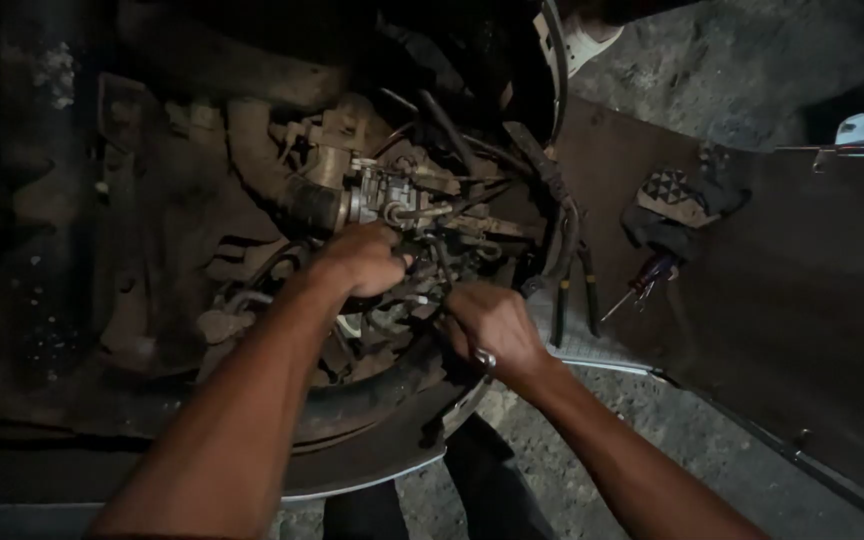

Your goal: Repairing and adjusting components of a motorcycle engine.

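Both my hands reach into a dirty engine bay. My left hand (364, 258) is closed around a part just below the metal carburettor (384, 197), among black hoses. My right hand (495, 325) grips a small metal tool whose shiny end (485, 358) shows below my palm; its working end is hidden in the tangle of hoses. A thick black rubber hose (304, 198) joins the carburettor from the left.
A curved body edge (382, 468) runs under my arms. On a dark board to the right lie a screwdriver (642, 283), a dark cloth (674, 205) and black-handled pliers (574, 290). Gravel ground (592, 470) lies below. A white shoe (588, 42) shows at top.
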